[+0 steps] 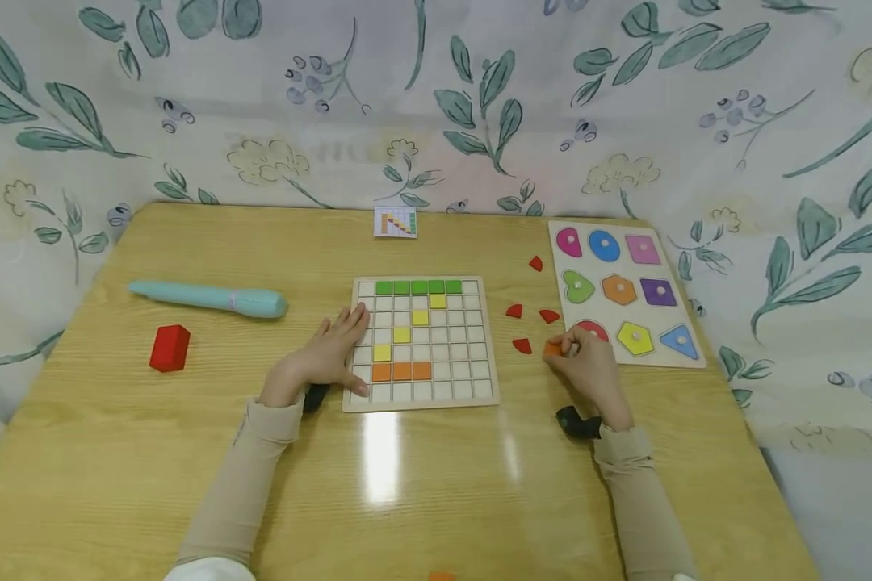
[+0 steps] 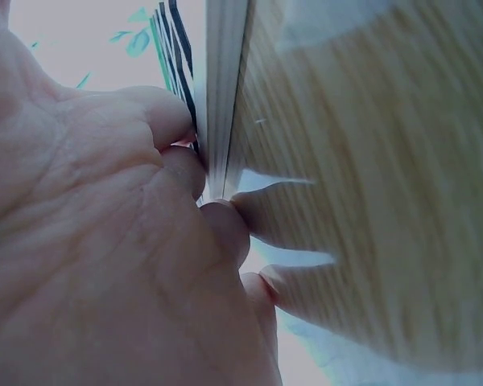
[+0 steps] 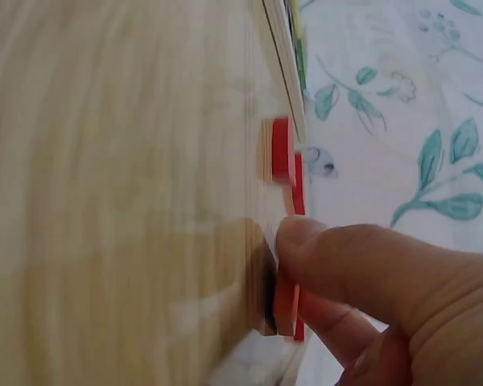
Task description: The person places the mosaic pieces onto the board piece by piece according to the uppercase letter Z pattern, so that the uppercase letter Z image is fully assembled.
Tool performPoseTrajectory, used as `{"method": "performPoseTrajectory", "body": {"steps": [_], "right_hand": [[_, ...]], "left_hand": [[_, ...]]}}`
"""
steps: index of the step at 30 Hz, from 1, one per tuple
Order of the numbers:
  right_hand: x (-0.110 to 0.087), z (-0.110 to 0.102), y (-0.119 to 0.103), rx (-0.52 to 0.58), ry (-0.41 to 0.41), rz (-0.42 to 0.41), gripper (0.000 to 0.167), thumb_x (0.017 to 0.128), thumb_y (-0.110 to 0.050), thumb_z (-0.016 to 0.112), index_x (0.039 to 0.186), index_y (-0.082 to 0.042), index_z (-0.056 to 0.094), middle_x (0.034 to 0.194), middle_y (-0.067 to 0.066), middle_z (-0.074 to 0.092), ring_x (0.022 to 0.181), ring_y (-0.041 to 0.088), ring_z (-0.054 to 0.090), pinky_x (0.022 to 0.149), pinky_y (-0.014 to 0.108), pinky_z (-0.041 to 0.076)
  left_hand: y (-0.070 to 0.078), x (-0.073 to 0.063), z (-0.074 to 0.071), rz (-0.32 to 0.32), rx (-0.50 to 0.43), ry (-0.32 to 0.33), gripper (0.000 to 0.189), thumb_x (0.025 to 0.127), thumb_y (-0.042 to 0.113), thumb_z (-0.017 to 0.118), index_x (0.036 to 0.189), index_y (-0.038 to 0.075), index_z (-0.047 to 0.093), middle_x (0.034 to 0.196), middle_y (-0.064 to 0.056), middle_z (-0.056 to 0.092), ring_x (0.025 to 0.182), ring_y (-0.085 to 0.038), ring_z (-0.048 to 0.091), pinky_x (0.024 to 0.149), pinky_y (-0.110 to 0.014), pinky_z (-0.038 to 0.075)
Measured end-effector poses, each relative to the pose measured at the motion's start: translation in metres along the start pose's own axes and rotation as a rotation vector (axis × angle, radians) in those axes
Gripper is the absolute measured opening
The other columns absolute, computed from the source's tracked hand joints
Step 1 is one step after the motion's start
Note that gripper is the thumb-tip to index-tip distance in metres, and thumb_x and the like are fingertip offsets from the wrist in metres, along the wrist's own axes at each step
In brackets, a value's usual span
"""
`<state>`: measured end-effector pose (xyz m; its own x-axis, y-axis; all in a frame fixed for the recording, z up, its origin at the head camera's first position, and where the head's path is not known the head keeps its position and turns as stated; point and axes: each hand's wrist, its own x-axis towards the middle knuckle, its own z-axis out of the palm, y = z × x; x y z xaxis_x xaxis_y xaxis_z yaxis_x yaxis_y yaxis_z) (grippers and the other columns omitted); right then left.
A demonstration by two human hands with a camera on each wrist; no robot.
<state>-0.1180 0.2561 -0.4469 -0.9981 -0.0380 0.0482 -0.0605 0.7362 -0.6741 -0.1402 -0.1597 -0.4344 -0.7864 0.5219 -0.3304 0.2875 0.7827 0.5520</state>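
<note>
A wooden grid board (image 1: pixel 465 387) lies mid-table, with a row of green tiles (image 1: pixel 417 287), a diagonal of yellow tiles (image 1: pixel 402 335) and three orange tiles (image 1: pixel 402 371) in its cells. My left hand (image 1: pixel 327 355) rests on the board's left edge, fingers spread; its palm (image 2: pixel 105 209) fills much of the left wrist view. To the right of the board, my right hand (image 1: pixel 589 363) pinches an orange tile (image 1: pixel 553 349) between thumb and fingers. The right wrist view shows that orange tile (image 3: pixel 286 305) under the thumb, just above the tabletop.
Several red wedge pieces (image 1: pixel 521 346) lie between the grid board and a shape puzzle board (image 1: pixel 668 361) on the right. Behind the grid stands a small pattern card (image 1: pixel 396 222). A turquoise stick-shaped object (image 1: pixel 203 297) and a red block (image 1: pixel 169 348) lie at left.
</note>
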Motion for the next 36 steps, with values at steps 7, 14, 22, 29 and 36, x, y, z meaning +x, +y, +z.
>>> {"method": "performPoseTrajectory", "body": {"steps": [7,14,22,29,36], "right_hand": [[-0.001,0.038,-0.053,0.107,-0.159,-0.078,0.033,0.078,-0.013,0.08,0.071,-0.011,0.048,0.101,0.006,0.075,0.068,0.013,0.054,0.054,0.019,0.034],[0.003,0.081,-0.103,0.067,-0.294,-0.238,0.036,0.077,-0.015,0.08,0.068,-0.012,0.045,0.1,0.002,0.076,0.054,0.008,0.037,0.05,0.018,0.027],[0.01,0.09,-0.107,0.029,-0.291,-0.166,0.038,0.078,-0.02,0.081,0.063,-0.014,0.046,0.1,-0.002,0.077,0.071,0.013,0.066,0.048,0.018,0.024],[0.012,0.082,-0.108,-0.022,-0.29,-0.137,0.036,0.079,-0.022,0.08,0.062,-0.015,0.049,0.101,-0.004,0.077,0.098,0.02,0.071,0.052,0.017,0.032],[0.011,0.085,-0.101,0.179,-0.345,-0.097,0.03,0.077,-0.013,0.081,0.066,-0.012,0.053,0.102,0.001,0.077,0.105,0.02,0.069,0.066,0.017,0.042]], "left_hand": [[-0.002,-0.002,-0.007,-0.019,-0.008,-0.026,0.129,0.068,0.041,0.084,0.153,-0.004,-0.002,0.161,-0.02,-0.014,0.148,-0.041,-0.015,0.118,-0.062,-0.009],[0.001,0.003,-0.008,-0.014,-0.013,-0.009,0.129,0.067,0.039,0.084,0.154,-0.001,-0.003,0.162,-0.017,-0.014,0.149,-0.038,-0.016,0.119,-0.059,-0.011],[0.002,0.004,-0.008,-0.032,-0.028,-0.025,0.128,0.069,0.036,0.084,0.154,0.0,-0.004,0.161,-0.017,-0.016,0.149,-0.037,-0.018,0.118,-0.058,-0.013],[0.003,0.01,-0.012,-0.029,-0.013,-0.033,0.127,0.07,0.036,0.084,0.153,-0.001,-0.004,0.161,-0.017,-0.017,0.148,-0.037,-0.019,0.118,-0.059,-0.013],[-0.002,0.004,-0.006,-0.043,-0.018,-0.028,0.127,0.07,0.037,0.084,0.154,-0.001,-0.004,0.161,-0.017,-0.017,0.148,-0.037,-0.019,0.118,-0.059,-0.013]]}}
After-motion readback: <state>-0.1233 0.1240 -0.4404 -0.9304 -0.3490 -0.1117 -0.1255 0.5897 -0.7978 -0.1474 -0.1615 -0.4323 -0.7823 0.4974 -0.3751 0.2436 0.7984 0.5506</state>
